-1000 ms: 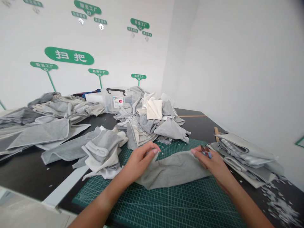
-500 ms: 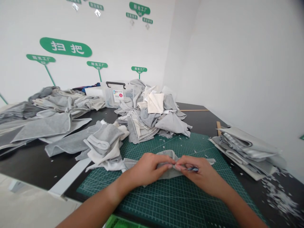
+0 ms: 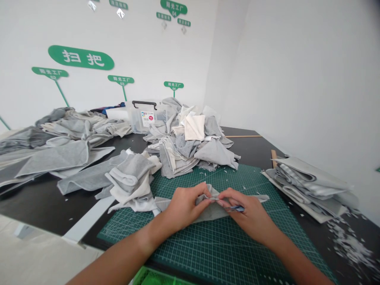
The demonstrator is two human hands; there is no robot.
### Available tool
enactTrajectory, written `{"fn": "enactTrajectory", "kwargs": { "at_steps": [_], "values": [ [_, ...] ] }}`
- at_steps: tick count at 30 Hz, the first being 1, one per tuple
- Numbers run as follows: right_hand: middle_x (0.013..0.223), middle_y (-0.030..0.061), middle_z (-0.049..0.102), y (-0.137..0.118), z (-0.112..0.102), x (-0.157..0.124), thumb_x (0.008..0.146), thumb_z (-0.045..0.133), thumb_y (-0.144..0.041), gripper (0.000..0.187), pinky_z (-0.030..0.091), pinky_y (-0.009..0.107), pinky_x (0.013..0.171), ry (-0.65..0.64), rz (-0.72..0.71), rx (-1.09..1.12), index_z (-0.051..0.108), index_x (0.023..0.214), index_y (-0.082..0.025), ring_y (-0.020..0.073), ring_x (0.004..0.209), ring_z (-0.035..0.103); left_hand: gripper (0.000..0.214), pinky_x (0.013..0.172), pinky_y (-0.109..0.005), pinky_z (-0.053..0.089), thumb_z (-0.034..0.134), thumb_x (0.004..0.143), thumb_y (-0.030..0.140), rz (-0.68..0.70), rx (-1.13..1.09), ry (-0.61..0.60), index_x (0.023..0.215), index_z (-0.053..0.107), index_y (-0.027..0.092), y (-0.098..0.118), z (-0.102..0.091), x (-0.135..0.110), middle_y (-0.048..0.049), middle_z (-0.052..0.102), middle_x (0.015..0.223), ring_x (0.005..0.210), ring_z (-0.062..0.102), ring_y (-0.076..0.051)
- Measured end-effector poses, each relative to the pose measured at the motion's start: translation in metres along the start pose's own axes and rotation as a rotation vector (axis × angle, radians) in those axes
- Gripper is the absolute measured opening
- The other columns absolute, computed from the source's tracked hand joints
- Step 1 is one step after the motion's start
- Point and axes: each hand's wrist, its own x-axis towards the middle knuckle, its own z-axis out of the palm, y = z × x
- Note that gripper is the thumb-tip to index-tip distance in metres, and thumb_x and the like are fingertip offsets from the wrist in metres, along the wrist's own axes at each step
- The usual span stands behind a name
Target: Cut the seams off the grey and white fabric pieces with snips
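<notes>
Your left hand [image 3: 185, 208] pinches the grey terry cloth [image 3: 212, 210] on the green cutting mat [image 3: 225, 247]; your right hand [image 3: 251, 211] grips blue-handled snips [image 3: 237, 208] against its fold. Hold that fold taut for the blades.

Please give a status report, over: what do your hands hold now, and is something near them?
Left hand pinching grey cloth. Right hand gripping blue snips at the cloth. Cloth heap beside them, at the edge of the cutting mat.

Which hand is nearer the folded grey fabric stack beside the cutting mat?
Right hand, left of the stack and apart from it. The left hand is farther, beyond the right hand.
</notes>
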Motion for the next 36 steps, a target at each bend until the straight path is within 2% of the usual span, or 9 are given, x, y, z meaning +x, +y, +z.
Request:
{"fn": "enactTrajectory", "kwargs": {
  "at_steps": [3, 6, 10, 18, 23, 27, 30, 34, 36],
  "values": [
    [0.062, -0.0047, 0.045, -0.001, 0.000, -0.001, 0.102, 0.048, -0.049, 0.026, 0.027, 0.025, 0.056, 0.033, -0.018, -0.026, 0.064, 0.101, -0.027, 0.0141, 0.056, 0.043, 0.018, 0.071, -0.023, 0.041, 0.060, 0.094, 0.041, 0.013, -0.050, 0.000, 0.099, 0.069, 0.026, 0.000, 0.000, 0.001, 0.0044, 0.072, 0.085, 0.070, 0.062, -0.014],
    [0.063, -0.0051, 0.046, -0.001, -0.001, -0.002, 0.102, 0.050, -0.048, 0.025, 0.029, 0.025, 0.057, 0.049, -0.031, -0.050, 0.064, 0.101, -0.028, 0.0139, 0.057, 0.045, 0.021, 0.081, -0.023, 0.044, 0.057, 0.097, 0.039, 0.050, -0.142, -0.061, 0.106, 0.072, 0.028, 0.000, -0.001, 0.003, 0.0037, 0.075, 0.099, 0.087, 0.067, -0.016],
    [0.063, -0.0057, 0.045, 0.001, -0.002, -0.002, 0.102, 0.050, -0.047, 0.023, 0.029, 0.025, 0.058, 0.056, -0.029, -0.067, 0.064, 0.101, -0.028, 0.0137, 0.057, 0.046, 0.022, 0.083, -0.021, 0.044, 0.055, 0.098, 0.035, 0.064, -0.225, -0.086, 0.105, 0.074, 0.026, 0.001, -0.003, 0.005, 0.0027, 0.075, 0.100, 0.093, 0.068, -0.015],
    [0.063, -0.0058, 0.045, 0.002, 0.000, -0.001, 0.102, 0.051, -0.043, 0.018, 0.029, 0.025, 0.057, 0.056, -0.024, -0.080, 0.064, 0.105, -0.030, 0.0143, 0.056, 0.046, 0.015, 0.074, -0.021, 0.041, 0.058, 0.096, 0.034, 0.057, -0.079, -0.011, 0.099, 0.070, 0.025, 0.004, -0.004, 0.001, 0.0048, 0.072, 0.089, 0.078, 0.064, -0.012],
    [0.069, -0.0058, 0.053, 0.000, 0.006, -0.002, 0.100, 0.054, -0.041, 0.017, 0.032, 0.025, 0.059, 0.053, -0.067, -0.071, 0.064, 0.112, -0.033, 0.0142, 0.060, 0.053, 0.018, 0.067, -0.021, 0.038, 0.055, 0.098, 0.037, 0.053, 0.007, -0.004, 0.101, 0.068, 0.026, 0.007, -0.003, -0.003, 0.0053, 0.070, 0.083, 0.069, 0.061, -0.011],
    [0.074, -0.0047, 0.060, 0.000, 0.009, -0.002, 0.101, 0.054, -0.044, 0.019, 0.035, 0.025, 0.062, 0.106, -0.064, -0.053, 0.067, 0.102, -0.030, 0.0144, 0.064, 0.055, 0.018, 0.065, -0.021, 0.037, 0.054, 0.099, 0.037, 0.053, 0.025, 0.008, 0.100, 0.067, 0.025, 0.006, -0.002, -0.003, 0.0055, 0.070, 0.082, 0.068, 0.061, -0.011],
    [0.076, -0.0046, 0.063, 0.000, 0.010, -0.001, 0.100, 0.055, -0.044, 0.019, 0.037, 0.025, 0.062, 0.100, -0.066, -0.045, 0.067, 0.106, -0.031, 0.0146, 0.066, 0.057, 0.019, 0.065, -0.021, 0.037, 0.052, 0.100, 0.038, 0.062, 0.029, -0.003, 0.102, 0.066, 0.026, 0.006, -0.002, -0.003, 0.0053, 0.071, 0.084, 0.069, 0.062, -0.011],
    [0.093, -0.0031, 0.069, -0.001, 0.009, -0.001, 0.103, 0.051, -0.041, 0.021, 0.041, 0.025, 0.069, 0.096, -0.096, 0.008, 0.068, 0.106, -0.030, 0.0152, 0.079, 0.062, 0.021, 0.067, -0.022, 0.039, 0.049, 0.101, 0.040, 0.053, 0.070, -0.021, 0.105, 0.066, 0.027, 0.004, -0.001, -0.003, 0.0047, 0.071, 0.082, 0.070, 0.064, -0.013],
    [0.092, -0.0026, 0.069, -0.001, 0.009, -0.001, 0.103, 0.050, -0.042, 0.023, 0.042, 0.024, 0.068, 0.111, -0.080, 0.022, 0.069, 0.103, -0.029, 0.0151, 0.077, 0.062, 0.022, 0.071, -0.024, 0.041, 0.047, 0.101, 0.038, 0.048, 0.083, -0.019, 0.108, 0.066, 0.029, 0.003, -0.001, -0.001, 0.0045, 0.072, 0.086, 0.075, 0.066, -0.014]
  ]
}}
